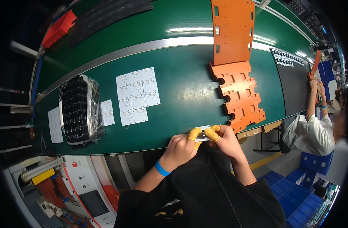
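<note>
Close to the table's front edge, my left hand (pixel 180 147) and my right hand (pixel 228 143) meet over a small white board (pixel 199 140). Yellow covers sit on several fingertips of both hands. The fingers of each hand pinch the board from its two sides. A small dark round part (pixel 203 135) shows between the fingertips on the board; partly covered, its exact kind is hard to make out. Beyond my left hand, flat white boards (pixel 133 91) lie side by side in a block on the green table.
Right of my hands lie orange notched panels (pixel 240 95). On the left stands a plastic-wrapped stack of black trays (pixel 77 110) beside more white boards (pixel 108 113). A black mat (pixel 295 83) bears rows of small dark parts. Another person (pixel 311 129) works at far right.
</note>
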A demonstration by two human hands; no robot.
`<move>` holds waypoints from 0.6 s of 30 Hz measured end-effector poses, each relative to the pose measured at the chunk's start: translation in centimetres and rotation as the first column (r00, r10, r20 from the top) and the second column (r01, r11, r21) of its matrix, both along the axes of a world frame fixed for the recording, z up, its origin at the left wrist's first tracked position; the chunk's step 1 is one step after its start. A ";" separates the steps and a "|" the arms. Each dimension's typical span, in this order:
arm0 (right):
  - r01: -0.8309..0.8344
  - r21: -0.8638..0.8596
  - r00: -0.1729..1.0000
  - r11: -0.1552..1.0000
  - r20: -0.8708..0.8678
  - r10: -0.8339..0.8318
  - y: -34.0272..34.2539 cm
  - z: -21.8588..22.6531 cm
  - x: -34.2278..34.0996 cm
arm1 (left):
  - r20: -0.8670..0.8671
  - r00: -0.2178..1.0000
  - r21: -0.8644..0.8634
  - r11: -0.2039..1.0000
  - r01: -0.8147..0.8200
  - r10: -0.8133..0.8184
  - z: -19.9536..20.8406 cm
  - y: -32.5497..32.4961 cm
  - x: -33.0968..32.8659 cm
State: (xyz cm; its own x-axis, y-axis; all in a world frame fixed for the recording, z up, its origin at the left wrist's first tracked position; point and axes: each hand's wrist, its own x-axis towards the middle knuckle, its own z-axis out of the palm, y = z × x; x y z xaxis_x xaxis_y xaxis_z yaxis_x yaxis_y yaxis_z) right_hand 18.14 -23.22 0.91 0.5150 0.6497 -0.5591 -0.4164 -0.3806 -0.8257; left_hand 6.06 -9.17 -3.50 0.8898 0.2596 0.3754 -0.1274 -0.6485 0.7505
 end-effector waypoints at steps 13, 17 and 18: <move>0.499 -0.298 0.433 0.814 0.899 0.064 -8.5 -4.2 13.2 | -0.259 0.965 -0.886 0.406 -0.225 -0.029 -0.8 1.9 1.7; 0.375 -0.298 0.550 0.878 0.834 0.048 -7.8 -3.8 12.6 | -0.295 0.954 -0.843 0.458 -0.282 0.045 -0.4 2.3 1.6; 0.325 -0.303 0.596 0.896 0.801 0.055 -7.3 -3.4 11.7 | -0.298 0.953 -0.841 0.459 -0.285 0.047 -0.5 2.3 1.6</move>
